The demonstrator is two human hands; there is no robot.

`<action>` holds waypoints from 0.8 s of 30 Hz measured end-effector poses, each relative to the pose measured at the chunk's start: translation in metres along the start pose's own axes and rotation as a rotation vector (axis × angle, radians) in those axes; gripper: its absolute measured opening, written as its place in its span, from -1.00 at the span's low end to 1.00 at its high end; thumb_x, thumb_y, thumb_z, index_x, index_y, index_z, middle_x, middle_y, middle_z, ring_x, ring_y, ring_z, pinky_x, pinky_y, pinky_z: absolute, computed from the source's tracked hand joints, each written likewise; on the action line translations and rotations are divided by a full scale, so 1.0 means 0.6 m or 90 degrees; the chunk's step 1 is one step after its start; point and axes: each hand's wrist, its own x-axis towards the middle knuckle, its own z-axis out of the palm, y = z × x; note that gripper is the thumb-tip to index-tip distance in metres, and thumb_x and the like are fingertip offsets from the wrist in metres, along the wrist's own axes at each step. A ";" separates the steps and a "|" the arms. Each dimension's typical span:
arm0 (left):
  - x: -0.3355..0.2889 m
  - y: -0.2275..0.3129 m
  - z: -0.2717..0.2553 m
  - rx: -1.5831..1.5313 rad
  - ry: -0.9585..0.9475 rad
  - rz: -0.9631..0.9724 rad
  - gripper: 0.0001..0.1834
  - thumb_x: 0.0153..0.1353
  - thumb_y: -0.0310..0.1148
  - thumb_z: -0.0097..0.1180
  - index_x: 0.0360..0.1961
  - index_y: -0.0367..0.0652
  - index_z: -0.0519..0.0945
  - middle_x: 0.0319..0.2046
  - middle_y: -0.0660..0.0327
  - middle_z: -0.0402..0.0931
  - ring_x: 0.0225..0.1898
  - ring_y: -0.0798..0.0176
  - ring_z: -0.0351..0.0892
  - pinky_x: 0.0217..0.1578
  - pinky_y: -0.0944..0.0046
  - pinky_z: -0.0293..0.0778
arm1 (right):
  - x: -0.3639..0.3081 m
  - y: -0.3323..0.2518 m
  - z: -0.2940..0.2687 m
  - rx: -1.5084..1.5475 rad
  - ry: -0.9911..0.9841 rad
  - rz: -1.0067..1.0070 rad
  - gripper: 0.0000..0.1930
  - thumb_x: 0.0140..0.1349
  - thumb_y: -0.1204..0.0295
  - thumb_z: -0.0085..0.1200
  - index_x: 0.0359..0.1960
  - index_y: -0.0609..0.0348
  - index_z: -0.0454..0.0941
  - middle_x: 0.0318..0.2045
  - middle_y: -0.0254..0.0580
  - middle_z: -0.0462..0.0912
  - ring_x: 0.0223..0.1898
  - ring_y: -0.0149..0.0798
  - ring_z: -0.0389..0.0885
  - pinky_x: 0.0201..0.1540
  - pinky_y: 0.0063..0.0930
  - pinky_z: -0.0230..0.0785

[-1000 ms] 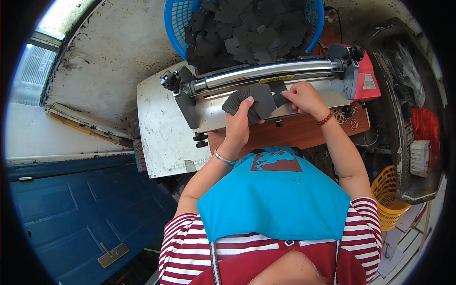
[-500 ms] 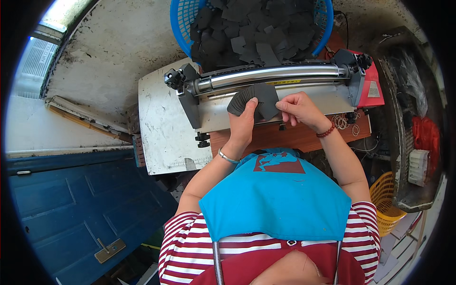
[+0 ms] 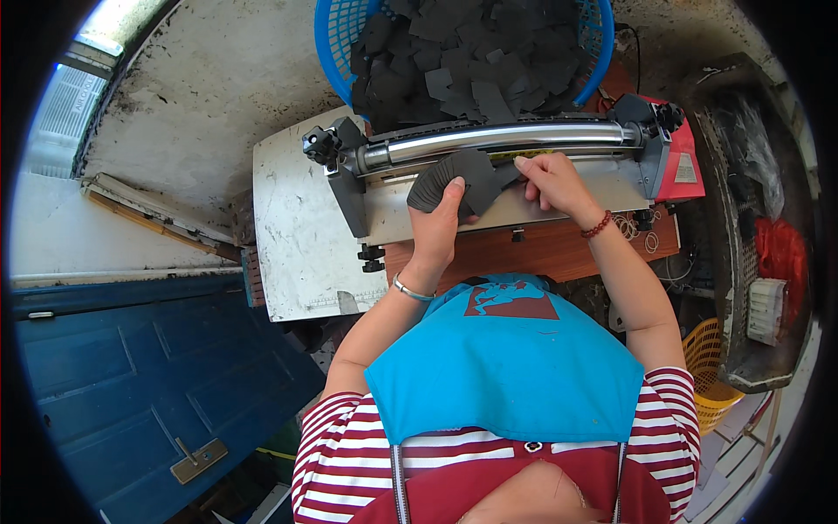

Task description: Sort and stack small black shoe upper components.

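Note:
A fanned stack of thin dark-grey square pieces (image 3: 445,179) is gripped in my left hand (image 3: 434,223), thumb on top. My right hand (image 3: 557,185) pinches one dark piece (image 3: 508,175) between thumb and fingers, at the right side of the stack. Both hands are over the metal plate of a roller machine (image 3: 384,205), just in front of its shiny steel roller (image 3: 497,135). The fingers under the stack are hidden.
Behind the roller stands a blue plastic basket (image 3: 330,52) heaped with loose dark pieces (image 3: 463,57). The machine has black knobs (image 3: 321,145) and a red end housing (image 3: 685,157). Rubber bands (image 3: 650,243) lie on the brown table (image 3: 532,259). A yellow basket (image 3: 709,375) stands at lower right.
My left hand and the stack have shifted slightly left. My right hand has moved up a little and now holds a single piece out from the stack's right side.

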 end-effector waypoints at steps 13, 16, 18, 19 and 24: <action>0.012 -0.005 -0.023 -0.018 -0.043 -0.023 -0.82 0.28 -0.42 0.05 -0.12 -0.20 0.55 -0.26 0.23 0.59 -0.31 0.35 0.62 -0.48 0.31 0.61 | -0.016 0.013 -0.033 0.070 -0.221 0.013 -0.63 0.27 0.23 0.10 -0.62 0.22 0.52 -0.73 -0.33 0.52 -0.79 -0.54 0.39 -0.75 -0.68 0.20; 0.009 -0.005 -0.020 -0.001 -0.029 -0.029 -0.81 0.28 -0.43 0.06 -0.11 -0.20 0.55 -0.25 0.23 0.59 -0.29 0.35 0.62 -0.47 0.31 0.62 | -0.001 0.017 -0.037 -0.032 -0.079 0.068 -0.58 0.26 0.17 0.10 -0.61 0.28 0.52 -0.74 -0.28 0.51 -0.83 -0.48 0.39 -0.78 -0.64 0.20; 0.010 -0.011 -0.015 -0.008 -0.041 -0.035 -0.80 0.27 -0.44 0.07 -0.09 -0.19 0.55 -0.24 0.23 0.59 -0.28 0.35 0.63 -0.46 0.30 0.63 | -0.005 -0.003 -0.016 -0.007 -0.067 0.037 -0.57 0.26 0.14 0.10 -0.60 0.29 0.52 -0.74 -0.29 0.51 -0.82 -0.49 0.39 -0.77 -0.64 0.20; 0.009 -0.013 -0.009 -0.007 -0.040 -0.035 -0.80 0.27 -0.44 0.07 -0.09 -0.19 0.55 -0.24 0.23 0.59 -0.28 0.35 0.63 -0.46 0.30 0.63 | -0.009 -0.010 -0.005 0.018 -0.054 0.006 -0.55 0.25 0.12 0.10 -0.59 0.29 0.52 -0.74 -0.29 0.52 -0.81 -0.49 0.40 -0.77 -0.64 0.20; 0.010 -0.010 -0.003 -0.048 -0.062 -0.060 -0.81 0.29 -0.42 0.02 -0.10 -0.20 0.52 -0.24 0.22 0.59 -0.30 0.32 0.63 -0.46 0.31 0.63 | -0.020 0.000 0.036 0.147 -0.144 -0.083 -0.63 0.29 0.20 0.09 -0.55 0.24 0.55 -0.71 -0.36 0.52 -0.78 -0.55 0.37 -0.73 -0.69 0.18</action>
